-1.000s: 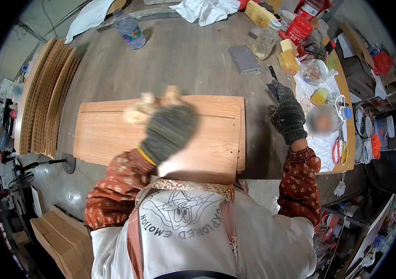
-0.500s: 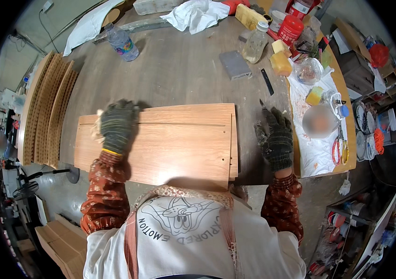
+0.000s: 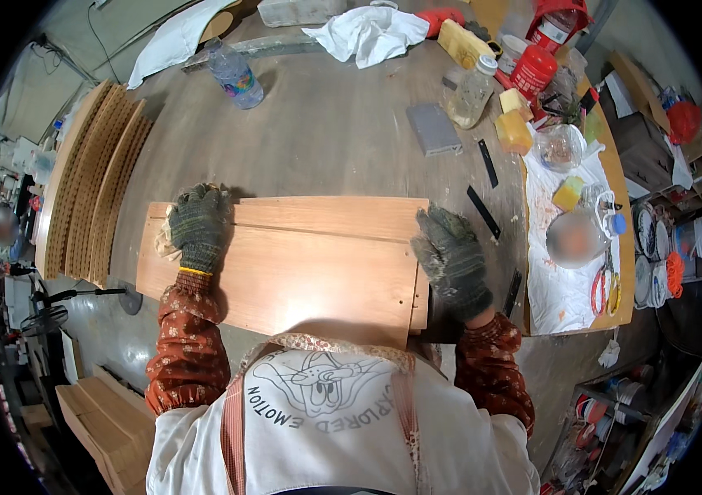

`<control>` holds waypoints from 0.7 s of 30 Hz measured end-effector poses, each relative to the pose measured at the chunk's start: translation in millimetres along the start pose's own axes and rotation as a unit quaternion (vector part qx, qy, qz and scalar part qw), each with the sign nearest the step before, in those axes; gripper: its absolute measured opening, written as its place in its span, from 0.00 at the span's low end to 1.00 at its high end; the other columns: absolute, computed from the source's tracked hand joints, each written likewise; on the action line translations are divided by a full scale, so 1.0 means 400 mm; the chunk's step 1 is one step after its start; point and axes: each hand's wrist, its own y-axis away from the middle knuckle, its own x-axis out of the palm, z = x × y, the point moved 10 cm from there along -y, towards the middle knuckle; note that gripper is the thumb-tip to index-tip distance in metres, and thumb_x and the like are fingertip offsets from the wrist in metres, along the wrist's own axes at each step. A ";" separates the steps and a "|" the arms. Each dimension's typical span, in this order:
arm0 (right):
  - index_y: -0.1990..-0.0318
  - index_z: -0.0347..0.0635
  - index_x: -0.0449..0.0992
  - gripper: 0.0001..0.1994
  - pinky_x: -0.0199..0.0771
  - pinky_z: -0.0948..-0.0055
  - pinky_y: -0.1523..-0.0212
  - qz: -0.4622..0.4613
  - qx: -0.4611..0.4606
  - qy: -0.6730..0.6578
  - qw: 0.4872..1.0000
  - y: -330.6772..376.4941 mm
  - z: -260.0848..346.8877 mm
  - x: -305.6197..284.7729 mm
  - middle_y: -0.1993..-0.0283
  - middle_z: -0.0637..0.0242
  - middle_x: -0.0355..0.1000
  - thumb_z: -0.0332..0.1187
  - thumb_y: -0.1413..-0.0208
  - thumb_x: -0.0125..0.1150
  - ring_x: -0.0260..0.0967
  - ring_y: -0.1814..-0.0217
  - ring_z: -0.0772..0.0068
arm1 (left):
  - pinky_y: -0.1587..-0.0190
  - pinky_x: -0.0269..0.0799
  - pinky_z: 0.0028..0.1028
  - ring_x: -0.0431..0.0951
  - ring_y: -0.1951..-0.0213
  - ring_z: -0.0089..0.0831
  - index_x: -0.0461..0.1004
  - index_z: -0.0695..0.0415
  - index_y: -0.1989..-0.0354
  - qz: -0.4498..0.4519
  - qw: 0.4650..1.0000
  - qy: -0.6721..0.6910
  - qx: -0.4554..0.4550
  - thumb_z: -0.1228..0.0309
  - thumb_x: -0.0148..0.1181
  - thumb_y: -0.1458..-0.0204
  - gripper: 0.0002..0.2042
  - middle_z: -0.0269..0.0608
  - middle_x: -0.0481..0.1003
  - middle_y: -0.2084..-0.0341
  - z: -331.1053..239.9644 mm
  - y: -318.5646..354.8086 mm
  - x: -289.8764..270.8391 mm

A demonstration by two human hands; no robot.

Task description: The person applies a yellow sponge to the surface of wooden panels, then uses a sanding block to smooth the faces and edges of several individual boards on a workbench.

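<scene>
A light wood-grain board [image 3: 326,272] with a long groove and small holes at its right end lies before me, on top of at least one similar panel whose edge peeks out at the right. My left hand [image 3: 200,227], in a dark striped knit glove, is closed on a cream rag [image 3: 166,238] and rests on the board's left part. At the far right corner of the board is my right hand [image 3: 452,257], gloved too, fingers stretched out and touching the edge; nothing shows in it. Thin black strips [image 3: 483,212] lie on the table to its right.
Perforated boards [image 3: 91,198] stand stacked at the left. A water bottle [image 3: 235,76], white cloth [image 3: 367,35] and grey block [image 3: 433,129] lie farther back. On the right are a clear bottle [image 3: 473,95], yellow sponges [image 3: 514,132], a red container [image 3: 535,70] and scissors [image 3: 606,285].
My right hand has moved left from the bare table to the board's right end, uncovering black strips. My left hand keeps the rag on the board. The whole view has shifted slightly.
</scene>
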 end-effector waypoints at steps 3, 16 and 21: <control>0.55 0.43 0.75 0.15 0.69 0.62 0.51 -0.021 -0.039 -0.008 0.999 -0.020 -0.071 0.010 0.58 0.62 0.73 0.33 0.53 0.65 0.69 0.53 0.60 | 0.59 0.68 0.43 0.73 0.60 0.42 0.76 0.54 0.68 0.023 1.000 -0.004 0.015 0.62 0.53 0.48 0.10 0.41 0.75 0.64 -0.057 -0.018 -0.015; 0.40 0.43 0.60 0.28 0.64 0.60 0.43 0.182 0.223 -0.030 0.957 -0.267 -0.365 0.219 0.44 0.48 0.65 0.47 0.45 0.52 0.65 0.43 0.50 | 0.60 0.67 0.41 0.72 0.63 0.44 0.75 0.61 0.69 -0.037 0.960 0.168 0.221 0.64 0.57 0.52 0.12 0.48 0.73 0.63 -0.381 -0.001 -0.130; 0.38 0.43 0.59 0.21 0.61 0.65 0.40 0.112 0.173 -0.571 0.795 -0.116 -0.212 0.091 0.37 0.54 0.59 0.32 0.39 0.44 0.60 0.39 0.57 | 0.60 0.67 0.42 0.73 0.65 0.44 0.74 0.59 0.72 -0.061 0.955 0.169 0.235 0.64 0.56 0.51 0.10 0.46 0.74 0.67 -0.417 -0.032 -0.120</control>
